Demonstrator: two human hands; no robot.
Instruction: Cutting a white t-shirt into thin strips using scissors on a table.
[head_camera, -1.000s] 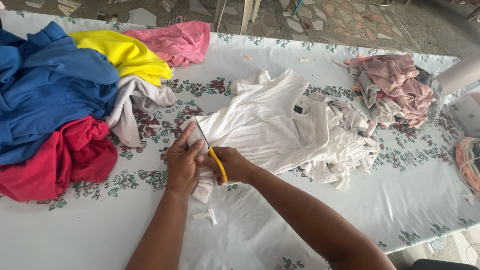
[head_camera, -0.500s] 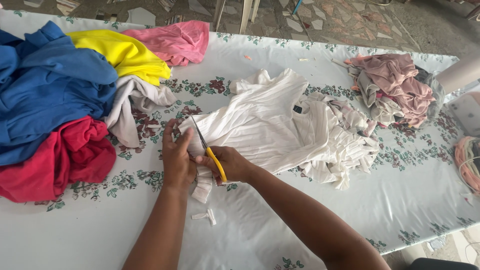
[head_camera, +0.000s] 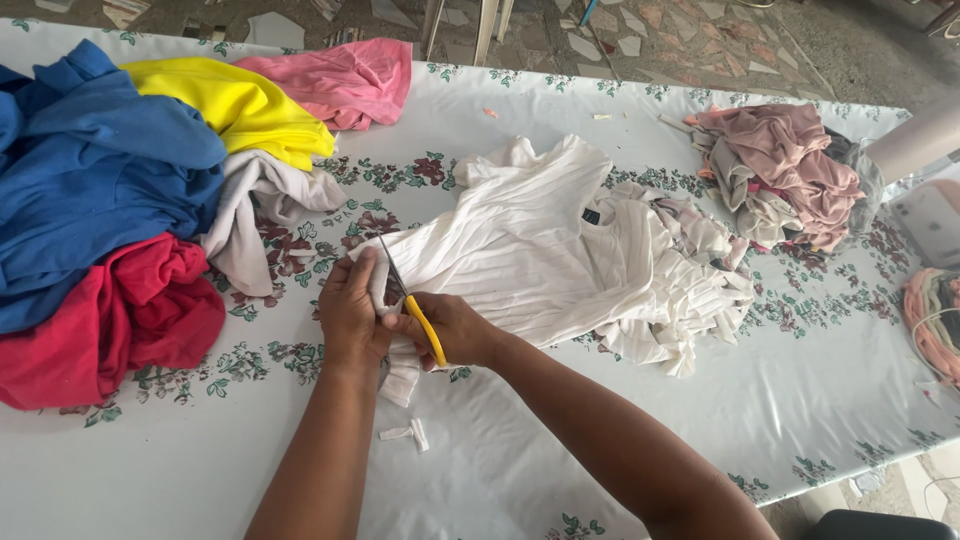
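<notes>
- Head view: the right hand (head_camera: 455, 328) grips yellow-handled scissors (head_camera: 412, 306), fingers closed round the handle, blades pointing toward the far edge of the counter (head_camera: 560, 470).
- The blades lie on the near end of a white ribbed garment (head_camera: 530, 250) spread at the middle of the counter.
- The left hand (head_camera: 350, 310) pinches that end of the white cloth just beside the blades, thumb and fingers pressed on the fabric.
- A small white scrap (head_camera: 405, 434) lies near the front edge, below the hands.
- Toward the left edge are piled blue (head_camera: 90, 180), red (head_camera: 120, 310), yellow (head_camera: 235, 105) and pink (head_camera: 345, 80) clothes.
- A dusty-pink heap (head_camera: 785, 165) sits near the far right corner.
</notes>
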